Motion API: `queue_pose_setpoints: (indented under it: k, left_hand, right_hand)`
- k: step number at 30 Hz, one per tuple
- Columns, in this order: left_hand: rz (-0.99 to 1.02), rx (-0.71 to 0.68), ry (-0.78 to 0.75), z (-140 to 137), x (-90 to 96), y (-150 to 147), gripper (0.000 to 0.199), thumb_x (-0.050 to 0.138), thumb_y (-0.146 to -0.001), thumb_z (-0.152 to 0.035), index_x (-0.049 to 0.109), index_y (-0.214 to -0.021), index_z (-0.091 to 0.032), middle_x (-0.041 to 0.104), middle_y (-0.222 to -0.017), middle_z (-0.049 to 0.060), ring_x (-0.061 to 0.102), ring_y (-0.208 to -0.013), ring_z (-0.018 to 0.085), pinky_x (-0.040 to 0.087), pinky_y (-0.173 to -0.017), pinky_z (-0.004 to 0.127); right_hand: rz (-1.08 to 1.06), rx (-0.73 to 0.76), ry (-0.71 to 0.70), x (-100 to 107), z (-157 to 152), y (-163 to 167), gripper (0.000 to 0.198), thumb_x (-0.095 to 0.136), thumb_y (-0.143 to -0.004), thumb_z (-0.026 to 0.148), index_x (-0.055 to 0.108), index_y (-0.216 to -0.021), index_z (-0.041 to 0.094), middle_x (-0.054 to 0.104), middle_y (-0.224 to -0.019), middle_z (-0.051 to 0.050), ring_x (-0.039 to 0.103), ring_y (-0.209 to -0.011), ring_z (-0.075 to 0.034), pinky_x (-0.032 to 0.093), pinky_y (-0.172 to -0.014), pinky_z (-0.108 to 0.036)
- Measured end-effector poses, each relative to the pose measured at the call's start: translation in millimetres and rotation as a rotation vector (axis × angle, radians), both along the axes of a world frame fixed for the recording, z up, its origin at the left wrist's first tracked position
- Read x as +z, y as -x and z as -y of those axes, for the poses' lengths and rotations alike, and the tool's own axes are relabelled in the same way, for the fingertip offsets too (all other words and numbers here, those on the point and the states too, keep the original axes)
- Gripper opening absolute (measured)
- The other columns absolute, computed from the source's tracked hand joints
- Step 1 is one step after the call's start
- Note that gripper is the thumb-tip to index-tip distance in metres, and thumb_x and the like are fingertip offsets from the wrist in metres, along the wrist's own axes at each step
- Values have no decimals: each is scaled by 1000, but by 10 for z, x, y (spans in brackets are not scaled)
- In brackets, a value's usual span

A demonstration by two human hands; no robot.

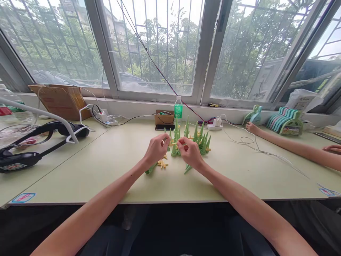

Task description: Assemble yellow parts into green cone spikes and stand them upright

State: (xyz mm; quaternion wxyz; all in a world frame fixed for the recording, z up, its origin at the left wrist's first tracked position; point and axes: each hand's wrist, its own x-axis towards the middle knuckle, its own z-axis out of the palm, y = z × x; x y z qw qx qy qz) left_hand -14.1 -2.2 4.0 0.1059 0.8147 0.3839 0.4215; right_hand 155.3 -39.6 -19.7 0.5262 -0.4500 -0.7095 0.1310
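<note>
My left hand (157,149) and my right hand (192,152) are raised close together over the table, fingers pinched. Between their fingertips is a small yellow plastic peg (173,144), which both seem to grip; the fingers partly cover its ends. Just behind them stand several green plastic cones (195,133), upright in a cluster, some with yellow pegs sticking out sideways. A loose pile of yellow pegs (162,164) lies below my left hand. Beside that pile a green cone (150,169) rests on its side, half hidden by my wrist. Another green cone (188,168) lies under my right hand.
Behind the cones are a green-labelled bottle (178,109), a small open cardboard box (164,117) and a dark phone (164,127). White cables (246,140) cross the right side. A co-worker's hand (252,128) touches green hangers there. A black headset (42,142) lies left.
</note>
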Motion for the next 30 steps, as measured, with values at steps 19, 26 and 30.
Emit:
queue_pose_setpoints:
  k: [19, 26, 30]
  left_hand:
    - [32, -45, 26, 18, -6, -28, 25, 45, -92, -34, 58, -79, -17, 59, -76, -1, 43, -50, 7, 39, -51, 21]
    - [49, -66, 14, 24, -12, -32, 25, 46, -92, -33, 58, -78, -18, 58, -74, -1, 41, -47, 6, 37, -48, 20]
    - [46, -70, 21, 26, -13, -34, 25, 46, -93, -34, 58, -77, -18, 57, -72, -2, 41, -48, 6, 37, -48, 20]
  right_hand:
    - [-8, 92, 42, -20, 2, 5, 26, 47, -93, 42, 59, -92, 18, 63, -83, -3, 46, -48, -9, 38, -49, -23]
    - [7, 127, 69, -29, -8, -4, 30, 48, -93, 44, 60, -94, 17, 62, -83, -3, 41, -47, -7, 35, -46, -22]
    - [3, 139, 70, -33, -10, -10, 28, 48, -93, 43, 59, -95, 18, 61, -84, -3, 42, -47, -7, 35, -46, -21]
